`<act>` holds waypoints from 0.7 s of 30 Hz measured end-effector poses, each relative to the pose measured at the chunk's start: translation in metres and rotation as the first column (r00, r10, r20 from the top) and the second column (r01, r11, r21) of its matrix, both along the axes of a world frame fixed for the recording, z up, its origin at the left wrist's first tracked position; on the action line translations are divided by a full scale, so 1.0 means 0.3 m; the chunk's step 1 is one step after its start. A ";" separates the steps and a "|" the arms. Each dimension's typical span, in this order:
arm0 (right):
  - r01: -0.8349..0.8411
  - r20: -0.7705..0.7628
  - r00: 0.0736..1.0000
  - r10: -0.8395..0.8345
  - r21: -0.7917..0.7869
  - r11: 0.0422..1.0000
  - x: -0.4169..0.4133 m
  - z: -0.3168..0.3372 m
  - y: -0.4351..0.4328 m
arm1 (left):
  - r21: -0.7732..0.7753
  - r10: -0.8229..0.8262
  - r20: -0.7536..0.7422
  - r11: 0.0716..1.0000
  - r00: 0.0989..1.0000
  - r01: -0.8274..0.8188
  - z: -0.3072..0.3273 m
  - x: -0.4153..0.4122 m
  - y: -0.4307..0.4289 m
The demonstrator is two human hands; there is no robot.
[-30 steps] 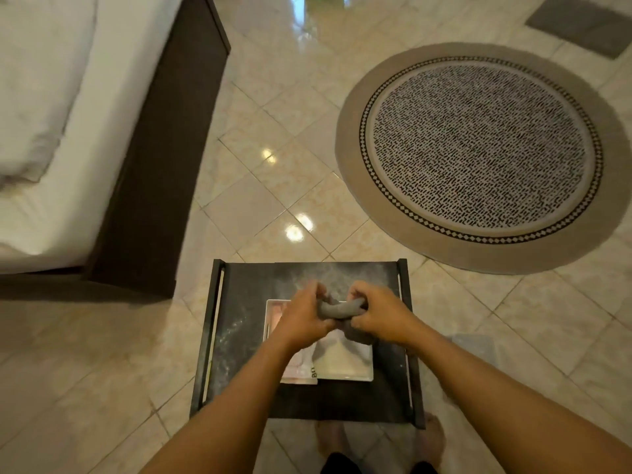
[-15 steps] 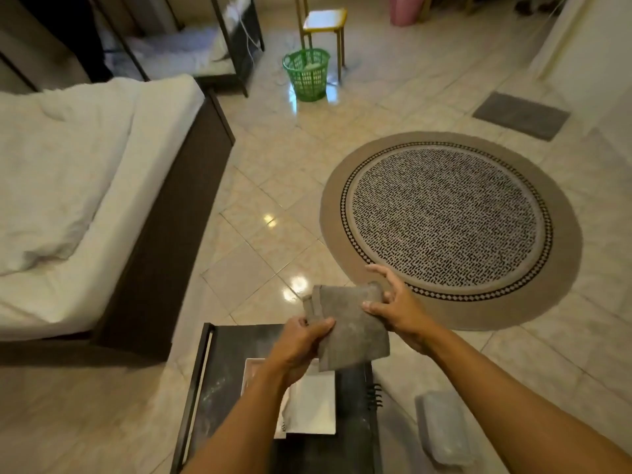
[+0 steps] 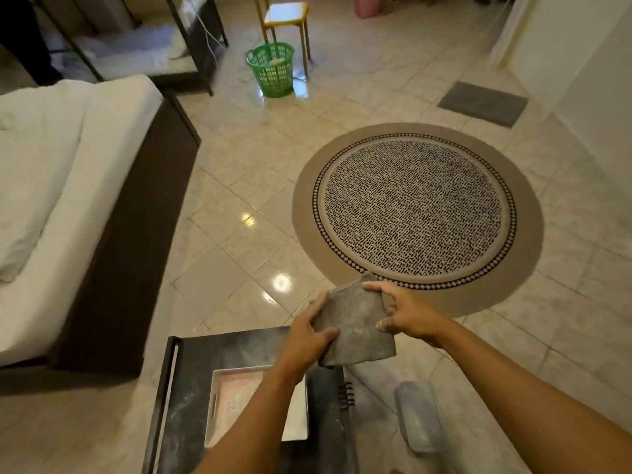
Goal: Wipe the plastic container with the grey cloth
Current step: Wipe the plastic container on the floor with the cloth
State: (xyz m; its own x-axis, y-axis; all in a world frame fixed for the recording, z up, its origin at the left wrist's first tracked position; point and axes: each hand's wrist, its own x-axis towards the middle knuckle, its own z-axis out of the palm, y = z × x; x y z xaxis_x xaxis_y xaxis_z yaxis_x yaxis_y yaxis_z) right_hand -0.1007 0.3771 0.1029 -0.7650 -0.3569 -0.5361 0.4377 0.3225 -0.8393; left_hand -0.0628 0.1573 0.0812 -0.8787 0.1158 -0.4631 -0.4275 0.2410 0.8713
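A grey cloth is held spread flat in the air between both hands, above the far edge of a small dark table. My left hand pinches its left edge and my right hand grips its right edge. A white rectangular plastic container lies on the table below my left forearm, which covers part of it. A translucent rectangular plastic lid or box lies on the floor to the right of the table.
A bed with white bedding and a dark frame stands to the left. A round patterned rug lies ahead on the glossy tiles. Farther off are a green basket, a yellow stool and a grey mat.
The cloth was bunched between both hands over the container; it is now lifted and spread flat. The view has tilted up, showing more of the room.
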 end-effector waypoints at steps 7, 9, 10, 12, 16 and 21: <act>-0.029 -0.005 1.000 0.030 0.114 0.993 0.017 -0.187 0.017 | -0.060 -0.137 0.057 0.988 0.989 0.141 -0.185 -0.014 -0.003; -0.038 -0.005 0.999 0.039 0.138 0.990 0.026 -0.258 0.023 | -0.091 -0.161 0.054 0.982 0.985 0.166 -0.241 -0.008 0.004; -0.042 -0.008 0.999 0.043 0.146 0.988 0.029 -0.293 0.030 | -0.111 -0.166 0.048 0.979 0.985 0.171 -0.274 -0.002 0.010; -0.053 -0.012 0.998 0.056 0.154 0.987 0.034 -0.364 0.049 | -0.140 -0.160 0.042 0.976 0.986 0.164 -0.343 0.010 0.031; -0.073 -0.017 0.997 0.076 0.149 0.986 0.036 -0.539 0.127 | -0.217 -0.165 0.043 0.961 0.985 0.170 -0.502 0.026 0.119; -0.069 -0.037 0.996 0.076 0.167 0.984 0.057 -0.821 0.282 | -0.244 -0.132 0.013 0.961 0.991 0.131 -0.744 0.043 0.304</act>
